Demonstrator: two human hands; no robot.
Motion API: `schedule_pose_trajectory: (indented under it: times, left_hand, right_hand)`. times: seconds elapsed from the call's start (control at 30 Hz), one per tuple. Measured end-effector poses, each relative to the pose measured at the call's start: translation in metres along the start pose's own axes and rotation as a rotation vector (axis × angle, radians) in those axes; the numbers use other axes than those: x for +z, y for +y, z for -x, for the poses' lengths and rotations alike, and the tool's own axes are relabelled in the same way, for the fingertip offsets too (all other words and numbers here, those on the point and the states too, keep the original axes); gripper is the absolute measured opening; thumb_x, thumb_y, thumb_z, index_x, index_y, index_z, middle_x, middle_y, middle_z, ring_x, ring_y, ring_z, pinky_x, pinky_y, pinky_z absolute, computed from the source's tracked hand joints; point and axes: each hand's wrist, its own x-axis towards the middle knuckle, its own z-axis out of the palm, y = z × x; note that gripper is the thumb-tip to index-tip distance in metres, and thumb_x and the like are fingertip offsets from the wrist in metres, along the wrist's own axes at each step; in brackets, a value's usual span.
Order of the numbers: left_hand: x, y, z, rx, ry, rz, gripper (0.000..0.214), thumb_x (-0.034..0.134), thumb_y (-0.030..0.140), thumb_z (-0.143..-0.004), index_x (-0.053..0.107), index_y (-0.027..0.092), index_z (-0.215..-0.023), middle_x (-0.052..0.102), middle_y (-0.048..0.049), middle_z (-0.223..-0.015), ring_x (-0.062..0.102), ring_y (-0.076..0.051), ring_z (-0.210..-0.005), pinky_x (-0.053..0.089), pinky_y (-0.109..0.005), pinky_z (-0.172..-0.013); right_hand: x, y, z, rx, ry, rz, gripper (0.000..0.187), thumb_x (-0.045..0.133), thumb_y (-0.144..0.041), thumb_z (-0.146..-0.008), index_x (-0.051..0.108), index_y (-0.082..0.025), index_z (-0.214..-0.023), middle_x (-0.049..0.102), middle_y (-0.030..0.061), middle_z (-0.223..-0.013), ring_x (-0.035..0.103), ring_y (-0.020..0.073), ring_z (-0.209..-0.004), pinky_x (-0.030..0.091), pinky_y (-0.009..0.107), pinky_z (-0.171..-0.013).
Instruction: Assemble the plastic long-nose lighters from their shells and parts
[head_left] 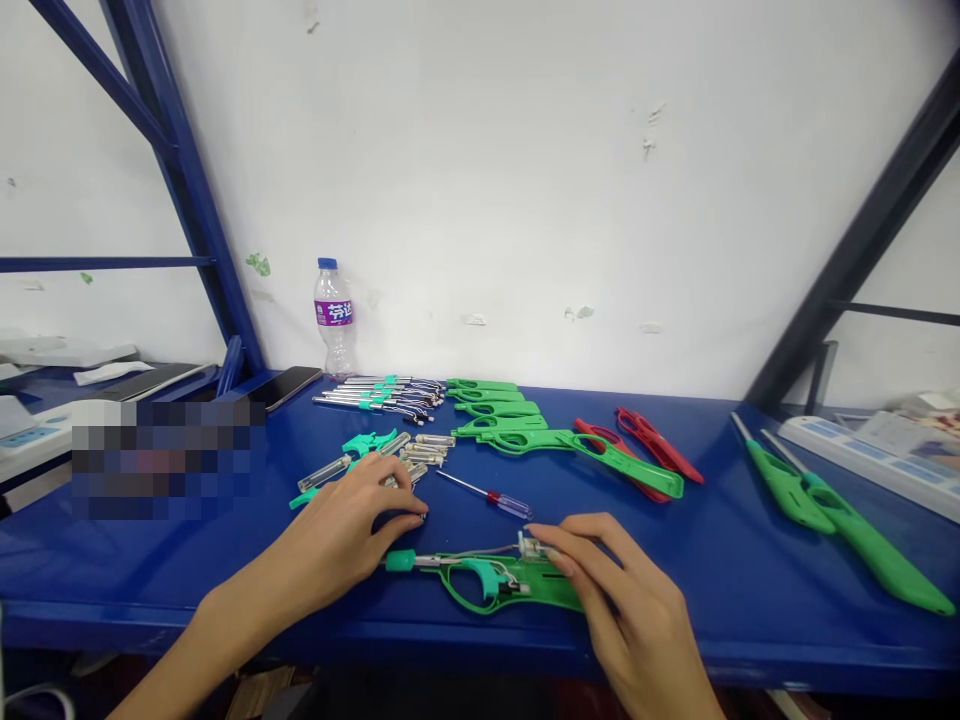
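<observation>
A green lighter shell half (547, 580) lies on the blue table near its front edge, with a metal tube with a teal collar (400, 561), a teal trigger (487, 577) and thin wires set along it. My right hand (626, 590) is closed, pinching a clear lighter fuel tank (529, 545) by its end over the shell; my fingers cover most of the tank. Just above the tube, my left hand (371, 505) is closed, thumb and fingertip together on a tiny thing I cannot make out. Beside it lie several clear fuel tanks (427, 448) and teal triggers (367, 443).
A screwdriver (495, 497) lies mid-table. Behind are metal tubes with wires (379, 395), green shell halves (499, 410) and red shells (660, 445). Assembled green lighters (847, 520) and a power strip (877, 460) lie right. A bottle (334, 320) stands by the wall near a phone (289, 387).
</observation>
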Motion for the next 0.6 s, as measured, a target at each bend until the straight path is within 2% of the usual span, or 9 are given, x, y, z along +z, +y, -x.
schedule_pose_trajectory:
  times: [0.13, 0.27, 0.4, 0.47, 0.6]
  left_hand:
    - [0.001, -0.005, -0.002, -0.012, 0.015, 0.024, 0.019, 0.062, 0.033, -0.101, 0.08, 0.03, -0.096, 0.068, -0.0034, -0.112, 0.064, -0.026, -0.105, 0.051, -0.036, -0.089]
    - [0.004, -0.007, -0.004, -0.007, 0.027, 0.045, 0.022, 0.057, 0.033, -0.104, 0.076, 0.027, -0.095, 0.07, -0.0035, -0.11, 0.064, -0.026, -0.106, 0.05, -0.036, -0.09]
    - [0.004, -0.008, -0.005, -0.03, 0.088, 0.053, 0.024, 0.051, 0.036, -0.106, 0.072, 0.026, -0.098, 0.072, -0.0033, -0.107, 0.065, -0.026, -0.103, 0.048, -0.037, -0.09]
    - [0.001, -0.006, -0.005, -0.055, 0.129, 0.058, 0.024, 0.049, 0.037, -0.107, 0.069, 0.026, -0.102, 0.072, -0.0026, -0.102, 0.067, -0.024, -0.095, 0.048, -0.034, -0.084]
    - [-0.002, 0.008, -0.001, -0.081, 0.17, 0.097, 0.022, 0.046, 0.035, -0.108, 0.065, 0.026, -0.101, 0.069, 0.0044, -0.079, 0.059, -0.016, -0.061, 0.042, -0.026, -0.06]
  right_hand:
    - [0.0, 0.0, 0.001, -0.008, -0.01, -0.005, 0.028, 0.05, -0.019, -0.111, 0.072, -0.027, -0.127, 0.068, 0.0052, -0.105, 0.07, 0.0166, -0.088, 0.056, 0.027, -0.076]
    - [0.001, 0.001, 0.001, -0.02, -0.011, 0.005, 0.028, 0.049, -0.02, -0.112, 0.071, -0.027, -0.128, 0.069, 0.005, -0.105, 0.071, 0.0167, -0.088, 0.056, 0.027, -0.077]
    - [0.002, 0.002, -0.001, -0.029, -0.005, 0.007, 0.028, 0.049, -0.019, -0.112, 0.072, -0.026, -0.127, 0.069, 0.0053, -0.105, 0.071, 0.017, -0.089, 0.055, 0.027, -0.076]
    - [0.003, 0.002, -0.002, -0.024, -0.002, -0.002, 0.027, 0.05, -0.019, -0.112, 0.072, -0.026, -0.125, 0.069, 0.0052, -0.107, 0.071, 0.0169, -0.091, 0.055, 0.027, -0.077]
    - [0.003, 0.003, -0.001, -0.026, -0.002, -0.028, 0.023, 0.052, -0.021, -0.112, 0.07, -0.026, -0.125, 0.074, 0.0034, -0.112, 0.072, 0.0177, -0.099, 0.054, 0.028, -0.092]
